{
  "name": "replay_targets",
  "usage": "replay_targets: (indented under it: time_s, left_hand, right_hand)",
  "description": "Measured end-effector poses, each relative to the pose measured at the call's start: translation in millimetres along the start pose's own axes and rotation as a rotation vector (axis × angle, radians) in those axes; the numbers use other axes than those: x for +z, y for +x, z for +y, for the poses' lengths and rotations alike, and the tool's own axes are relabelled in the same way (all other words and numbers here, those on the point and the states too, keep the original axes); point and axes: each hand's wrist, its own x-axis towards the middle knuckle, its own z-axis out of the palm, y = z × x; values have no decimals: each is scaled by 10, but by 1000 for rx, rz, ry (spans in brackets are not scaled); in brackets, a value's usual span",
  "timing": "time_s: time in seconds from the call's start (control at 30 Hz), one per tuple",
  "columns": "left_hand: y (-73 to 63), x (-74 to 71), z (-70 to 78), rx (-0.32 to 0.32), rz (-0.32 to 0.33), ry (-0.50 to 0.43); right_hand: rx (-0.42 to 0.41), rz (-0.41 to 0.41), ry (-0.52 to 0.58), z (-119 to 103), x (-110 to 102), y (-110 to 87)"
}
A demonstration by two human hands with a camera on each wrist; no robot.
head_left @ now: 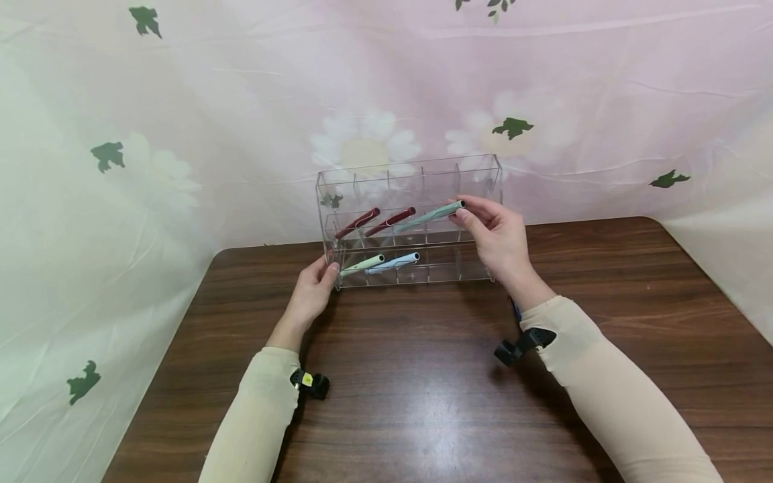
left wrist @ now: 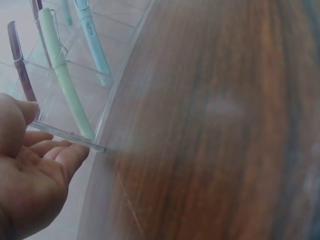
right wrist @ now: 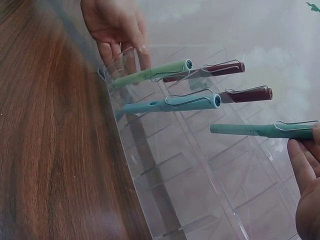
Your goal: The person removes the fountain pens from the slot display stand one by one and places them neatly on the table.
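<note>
A clear acrylic pen rack [head_left: 443, 263] with rows of compartments stands near the back of the table. My left hand [head_left: 311, 292] holds its left end, the side panel between thumb and fingers. My right hand [head_left: 506, 245] pinches a teal pen [right wrist: 240, 130] by its capped end, tilted, its other end over the third compartment of the upper pen row. Two dark red pens, one [head_left: 357, 223] left of the other [head_left: 390, 222], lean in that same row. In the lower row lean a light green pen [head_left: 362, 265] and a light blue pen [head_left: 394, 263].
The brown wooden table [head_left: 410, 376] extends in front of the rack and to both sides. Behind it hangs a pale cloth [head_left: 253, 121] printed with flowers and leaves, close to the rack's back. Black straps with cameras [head_left: 522, 345] sit on both wrists.
</note>
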Motion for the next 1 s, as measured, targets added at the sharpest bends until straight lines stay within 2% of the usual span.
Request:
replay_targets:
  time_s: [0.43,0.77,1.0]
  left_hand:
    - [10,-3,-14,-10,-4,16]
    - [9,-1,-9,0,-3,16]
    - [-10,-8,14,-1,-10,6]
  right_hand:
    - [-92,40,33,-108,-36,-25]
    - [-141,70,124,-217,-89,-58]
    - [-174,87,108,-289,-136,-75]
